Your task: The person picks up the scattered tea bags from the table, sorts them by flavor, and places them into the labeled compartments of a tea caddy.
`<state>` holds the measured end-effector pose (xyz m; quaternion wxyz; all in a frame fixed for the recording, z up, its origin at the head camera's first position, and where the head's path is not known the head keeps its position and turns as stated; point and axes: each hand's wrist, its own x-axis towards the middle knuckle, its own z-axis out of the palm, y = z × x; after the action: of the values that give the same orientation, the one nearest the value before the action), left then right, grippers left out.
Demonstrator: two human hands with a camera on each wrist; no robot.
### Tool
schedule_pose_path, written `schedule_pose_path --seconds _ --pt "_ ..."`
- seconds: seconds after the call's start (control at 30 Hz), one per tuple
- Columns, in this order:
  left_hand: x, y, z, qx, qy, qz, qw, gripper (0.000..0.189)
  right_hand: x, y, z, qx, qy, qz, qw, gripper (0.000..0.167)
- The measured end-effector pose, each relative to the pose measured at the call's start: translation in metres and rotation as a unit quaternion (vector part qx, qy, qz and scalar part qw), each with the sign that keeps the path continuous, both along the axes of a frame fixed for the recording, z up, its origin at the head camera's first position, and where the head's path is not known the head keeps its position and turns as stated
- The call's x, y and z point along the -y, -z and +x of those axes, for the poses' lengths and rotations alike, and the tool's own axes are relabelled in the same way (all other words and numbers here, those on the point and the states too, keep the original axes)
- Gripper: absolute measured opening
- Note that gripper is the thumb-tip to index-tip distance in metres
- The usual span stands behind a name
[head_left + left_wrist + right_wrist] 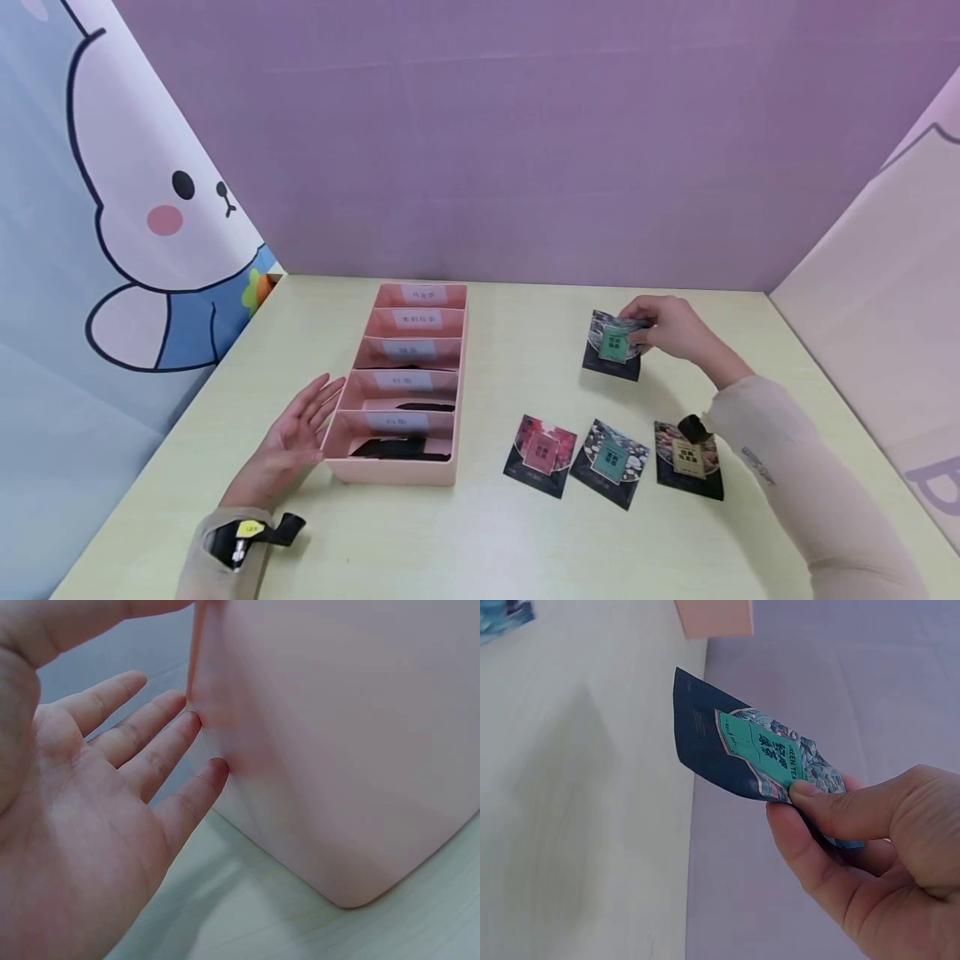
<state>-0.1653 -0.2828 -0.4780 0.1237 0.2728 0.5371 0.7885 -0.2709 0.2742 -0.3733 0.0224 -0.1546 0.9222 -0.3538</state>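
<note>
My right hand (670, 327) pinches a green tea sachet (739, 746) between thumb and fingers at one edge. The sachet is dark with a green label, held above the table over its own shadow. My left hand (288, 437) stands at the near left side of a pink divided box (397, 475), its fingers spread and fairly straight. In the left wrist view, the fingertips (217, 766) are right at the box's outer wall. Dark sachets (401, 447) lie in the nearer compartments, and each compartment carries a white label.
Three more sachets lie on the table right of the box: a red-labelled one (540, 454), a teal-labelled one (610, 462) and a gold-labelled one (688, 467) under the right forearm. A purple cloth wall (540, 167) rises behind the table; printed cloth panels flank it.
</note>
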Motion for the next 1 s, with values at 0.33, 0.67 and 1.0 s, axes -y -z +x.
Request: schedule_pose_path --seconds 0.33,0.67,1.0 --pt "0.001 0.002 0.0 0.002 0.004 -0.006 1.0 0.097 0.029 -0.009 -0.007 -0.007 -0.026 -0.029 0.9992 0.026" --pt "0.0 0.0 0.0 0.006 0.003 -0.001 1.0 0.097 0.056 -0.02 -0.015 -0.001 -0.037 -0.04 0.9985 0.027" --pt "-0.001 0.0 0.001 0.011 0.008 0.01 0.9999 0.099 0.088 -0.032 -0.017 -0.007 -0.057 -0.034 0.9978 0.026"
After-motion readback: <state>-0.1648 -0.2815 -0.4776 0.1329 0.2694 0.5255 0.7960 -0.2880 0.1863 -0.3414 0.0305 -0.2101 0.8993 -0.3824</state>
